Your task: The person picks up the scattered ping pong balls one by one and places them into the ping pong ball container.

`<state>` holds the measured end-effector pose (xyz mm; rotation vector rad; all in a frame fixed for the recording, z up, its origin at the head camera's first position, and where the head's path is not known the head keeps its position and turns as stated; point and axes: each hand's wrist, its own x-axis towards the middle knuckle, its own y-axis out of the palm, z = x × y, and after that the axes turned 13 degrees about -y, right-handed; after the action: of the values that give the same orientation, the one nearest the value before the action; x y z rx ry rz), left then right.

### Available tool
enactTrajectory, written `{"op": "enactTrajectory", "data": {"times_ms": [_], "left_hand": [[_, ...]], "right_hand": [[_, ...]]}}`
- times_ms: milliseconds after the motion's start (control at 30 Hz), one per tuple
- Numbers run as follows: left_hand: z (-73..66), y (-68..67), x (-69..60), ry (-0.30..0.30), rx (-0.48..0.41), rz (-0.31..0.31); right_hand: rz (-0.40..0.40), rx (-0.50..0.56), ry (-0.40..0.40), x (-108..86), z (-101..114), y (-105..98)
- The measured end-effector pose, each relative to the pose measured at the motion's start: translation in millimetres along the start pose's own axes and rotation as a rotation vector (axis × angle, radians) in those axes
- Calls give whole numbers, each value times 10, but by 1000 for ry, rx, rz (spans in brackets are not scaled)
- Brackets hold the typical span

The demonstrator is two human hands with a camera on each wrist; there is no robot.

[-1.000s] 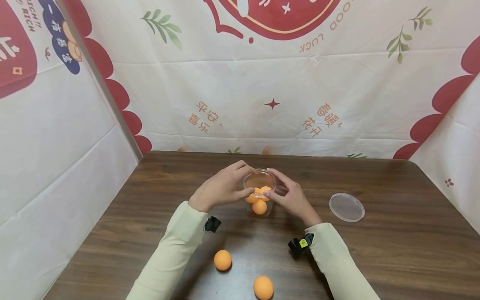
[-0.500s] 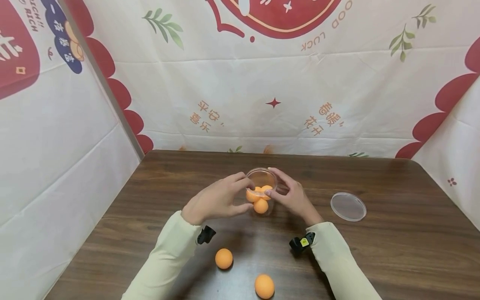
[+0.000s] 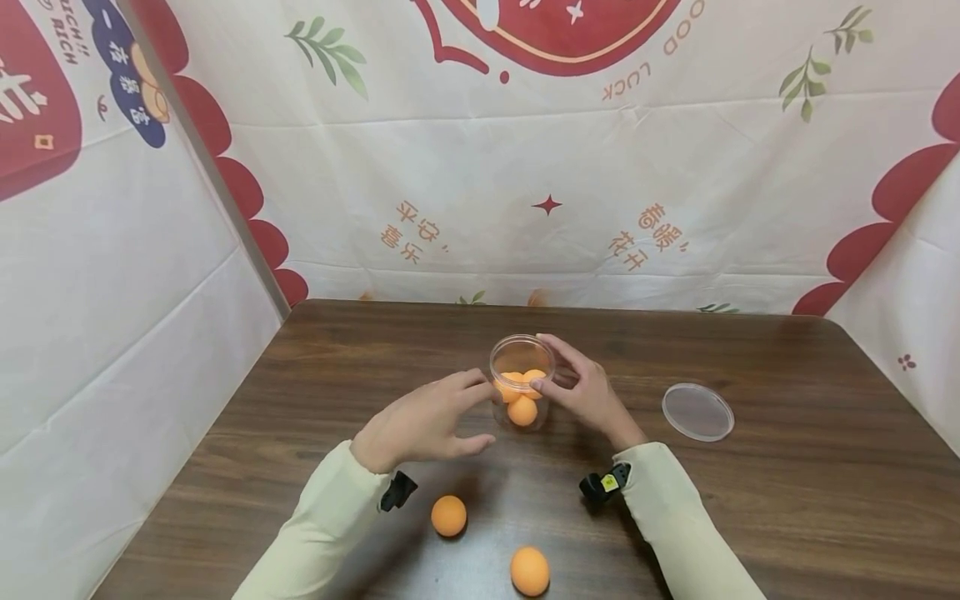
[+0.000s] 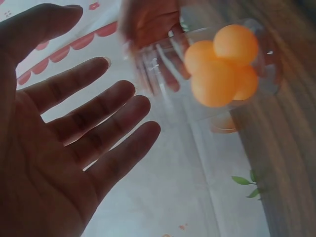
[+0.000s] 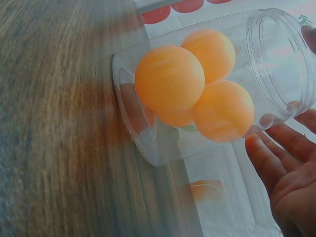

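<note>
Left hand, right hand cropped by wrist-view edges; red emblem by head-view top.

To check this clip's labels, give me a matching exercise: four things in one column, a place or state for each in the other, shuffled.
Column 1
1. left hand
2. clear jar
3. right hand
4. clear round lid

Column 2
A. lying flat on the table
B. open at the top, with orange balls inside
C. fingers extended, holding nothing
D. gripping near a rim

Pairs: 1-C, 2-B, 3-D, 4-A
</note>
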<state>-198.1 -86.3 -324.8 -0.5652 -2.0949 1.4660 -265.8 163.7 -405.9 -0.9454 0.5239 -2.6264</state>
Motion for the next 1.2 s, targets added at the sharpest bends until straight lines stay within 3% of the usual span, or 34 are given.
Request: {"op": "enactTrajectory", "data": {"times_ms": [500,733,1200], "left_hand": [[78,326,-332,-118,-54,239],[60,458,-437,-129,-67,276],[2,642,-542,-178,12,323]], "right_hand": [[-1,1,-5,-18,21,-12],[0,2,-6,-15,19,-12],[-9,13,-10,-5,11,-1]]}}
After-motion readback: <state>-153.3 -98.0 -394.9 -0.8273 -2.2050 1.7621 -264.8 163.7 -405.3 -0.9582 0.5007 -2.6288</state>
